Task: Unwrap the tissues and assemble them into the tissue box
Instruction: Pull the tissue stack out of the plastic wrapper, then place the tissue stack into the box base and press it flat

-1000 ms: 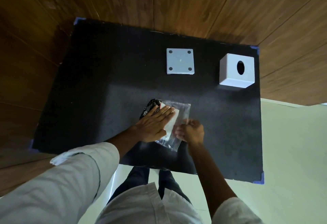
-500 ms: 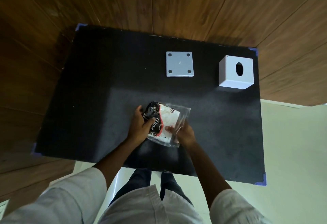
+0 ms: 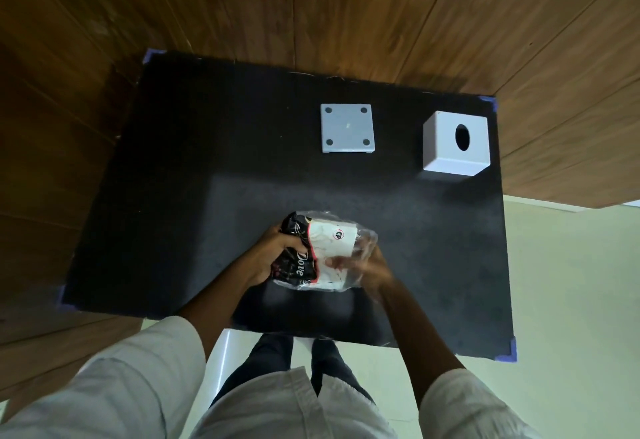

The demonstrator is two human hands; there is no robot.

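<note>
The tissue pack (image 3: 320,255), still sealed in its plastic wrap, sits at the near middle of the black counter (image 3: 173,196), pinched between both hands. The left hand (image 3: 273,251) clenches its dark printed end; the right hand (image 3: 369,270), blurred, grips the clear end, fingers closed on film. Tugging too hard could tear tissues along with the wrap, or the slick plastic could slip free. The tissue box (image 3: 455,144) and its base plate (image 3: 347,128) wait well apart at the far side

"Dove" on tissue pack (image 3: 313,255) black part, round logo on white part
</note>
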